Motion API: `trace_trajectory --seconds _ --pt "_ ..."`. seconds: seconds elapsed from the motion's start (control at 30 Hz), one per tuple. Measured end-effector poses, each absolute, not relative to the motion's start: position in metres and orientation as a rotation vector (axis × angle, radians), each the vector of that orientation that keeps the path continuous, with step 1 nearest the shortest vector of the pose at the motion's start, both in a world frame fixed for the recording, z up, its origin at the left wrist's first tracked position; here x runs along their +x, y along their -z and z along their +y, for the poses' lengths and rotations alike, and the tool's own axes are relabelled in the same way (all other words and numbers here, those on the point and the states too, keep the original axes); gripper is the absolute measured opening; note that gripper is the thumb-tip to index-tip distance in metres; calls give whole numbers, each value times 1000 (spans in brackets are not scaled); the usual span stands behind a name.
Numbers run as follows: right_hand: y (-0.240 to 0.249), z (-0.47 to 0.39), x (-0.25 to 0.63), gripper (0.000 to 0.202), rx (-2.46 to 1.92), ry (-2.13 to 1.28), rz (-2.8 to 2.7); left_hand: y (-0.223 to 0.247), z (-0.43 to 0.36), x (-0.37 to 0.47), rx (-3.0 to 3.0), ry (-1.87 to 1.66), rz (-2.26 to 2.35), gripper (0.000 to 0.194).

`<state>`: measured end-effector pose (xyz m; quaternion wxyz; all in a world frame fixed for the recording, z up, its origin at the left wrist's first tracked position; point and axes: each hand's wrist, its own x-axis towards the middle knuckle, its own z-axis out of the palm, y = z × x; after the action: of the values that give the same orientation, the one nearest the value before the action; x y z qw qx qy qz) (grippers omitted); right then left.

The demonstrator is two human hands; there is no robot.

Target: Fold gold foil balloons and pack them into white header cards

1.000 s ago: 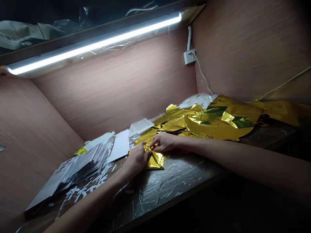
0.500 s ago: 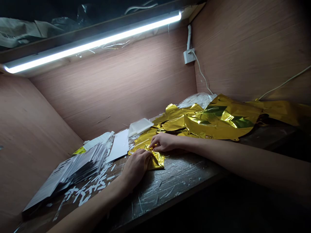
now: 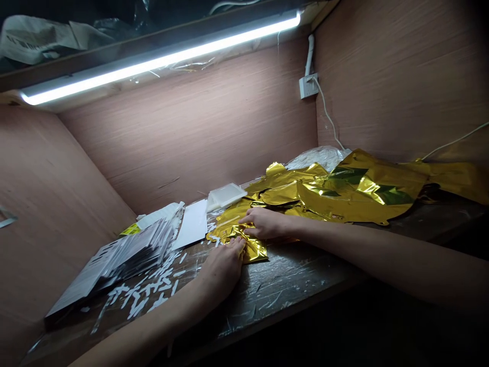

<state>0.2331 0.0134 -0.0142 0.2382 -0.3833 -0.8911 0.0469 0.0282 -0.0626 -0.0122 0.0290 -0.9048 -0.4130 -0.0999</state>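
Note:
A flat gold foil balloon (image 3: 256,251), folded into a small packet, lies on the dark tabletop between my hands. My left hand (image 3: 225,261) is closed on its left edge, with the fingertips curled onto the foil. Just beyond, my right hand (image 3: 265,223) rests at the packet's far side, its index finger and thumb slightly apart and touching the foil. The fingers' undersides are hidden. Behind my right hand spreads a heap of larger unfolded gold foil balloons (image 3: 344,199), wrinkled and shiny.
A fanned stack of printed sheets (image 3: 126,260) sits at the left, near scattered white paper strips (image 3: 147,293). White card (image 3: 193,224) and a translucent flat case (image 3: 226,196) lie behind. Wooden panels enclose the table; a tube light (image 3: 164,61) and a power socket (image 3: 308,86) are above.
My right fingers have come away from my left fingertips and parted a little, while my left hand stays on the packet's edge. The whole view has shifted slightly.

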Motion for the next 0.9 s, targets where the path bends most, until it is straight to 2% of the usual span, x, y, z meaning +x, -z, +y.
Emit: trace_trajectory --seconds 0.1,0.33,0.53,0.6,0.73,0.9 --pt "11 10 229 49 -1129 -75 -2471 14 -64 26 -2794 314 -1283 44" --pt "10 7 225 52 -1204 -290 -2422 11 -70 29 -2797 306 -1331 42" --pt "0 1 224 56 -1397 -199 -2371 10 -72 29 -2812 350 -1372 43" --pt "-6 0 225 50 -1516 -189 -2387 12 -71 28 -2816 331 -1383 45" --pt "-14 0 229 16 -1566 -258 -2537 15 -69 26 -2822 312 -1357 46" --pt "-13 1 230 10 -1469 -345 -2495 15 -69 27 -2826 354 -1348 45"
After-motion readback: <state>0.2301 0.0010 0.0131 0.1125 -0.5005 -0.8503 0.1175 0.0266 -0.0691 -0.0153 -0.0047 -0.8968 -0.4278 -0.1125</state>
